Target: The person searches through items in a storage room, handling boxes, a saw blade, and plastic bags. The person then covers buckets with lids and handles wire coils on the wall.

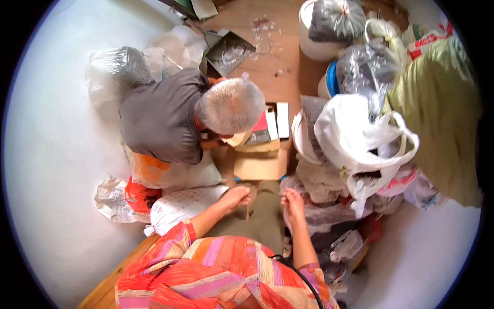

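Observation:
My left hand (237,198) is above my lap on the left, its fingers curled together; what it holds, if anything, is too small to make out. To the right, my right hand (293,200) is raised with thumb and fingertips pinched, and nothing clear shows between them. The two hands are apart, over my dark green trousers (257,221). Just beyond them lies an open cardboard box flap (260,165). Behind it are a brown paper piece (262,147) and a red and black packet (261,129).
Another person (164,116) in a dark shirt bends over the box at the left. White buckets (314,38) and a white plastic bag (350,129) stand at the right. A dustpan (229,54) lies on the floor (288,85) beyond, and a white sack (180,206) is at the left.

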{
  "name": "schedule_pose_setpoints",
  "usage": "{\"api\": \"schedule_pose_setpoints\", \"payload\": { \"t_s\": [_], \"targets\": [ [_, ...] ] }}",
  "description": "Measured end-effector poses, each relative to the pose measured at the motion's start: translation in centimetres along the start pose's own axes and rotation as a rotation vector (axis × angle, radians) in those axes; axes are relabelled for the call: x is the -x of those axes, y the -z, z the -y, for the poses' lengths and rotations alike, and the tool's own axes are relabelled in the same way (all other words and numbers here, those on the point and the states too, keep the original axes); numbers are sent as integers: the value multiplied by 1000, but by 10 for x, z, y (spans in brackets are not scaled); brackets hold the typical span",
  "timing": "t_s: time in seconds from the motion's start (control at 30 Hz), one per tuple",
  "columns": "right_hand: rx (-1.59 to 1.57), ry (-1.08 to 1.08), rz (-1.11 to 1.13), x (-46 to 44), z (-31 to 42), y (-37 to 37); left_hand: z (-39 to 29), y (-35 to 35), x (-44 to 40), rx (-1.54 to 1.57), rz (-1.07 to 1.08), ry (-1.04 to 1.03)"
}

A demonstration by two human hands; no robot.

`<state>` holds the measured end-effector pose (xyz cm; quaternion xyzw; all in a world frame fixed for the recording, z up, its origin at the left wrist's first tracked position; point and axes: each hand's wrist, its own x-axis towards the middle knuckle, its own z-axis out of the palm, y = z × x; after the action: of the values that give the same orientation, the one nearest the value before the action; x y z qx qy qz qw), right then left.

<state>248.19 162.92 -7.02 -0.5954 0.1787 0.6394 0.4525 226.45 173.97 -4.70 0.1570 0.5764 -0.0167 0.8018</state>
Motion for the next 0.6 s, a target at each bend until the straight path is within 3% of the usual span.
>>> {"api": "schedule_pose_setpoints", "payload": {
  "t_s": [0.07,0.13,0.17,0.3,0.37,0.43,0.6],
  "targets": [
    [113,42,31,13,21,-9,7,-10,1,17,2,-58],
    [239,90,60,18,43,-14,26,-1,-14,-10,134,-110],
    [261,139,65,13,50,-13,19,-14,-8,32,42,-58],
    [354,298,81,40,121,-41,8,-36,-7,-1,66,-2],
    [339,424,135,55,145,-50,10,-33,-7,-11,210,-76],
    [362,477,126,68,157,-52,6,-44,8,35,145,-153],
    [257,304,17,88,129,-43,2,-30,38,97,149,-156]
  ]
}}
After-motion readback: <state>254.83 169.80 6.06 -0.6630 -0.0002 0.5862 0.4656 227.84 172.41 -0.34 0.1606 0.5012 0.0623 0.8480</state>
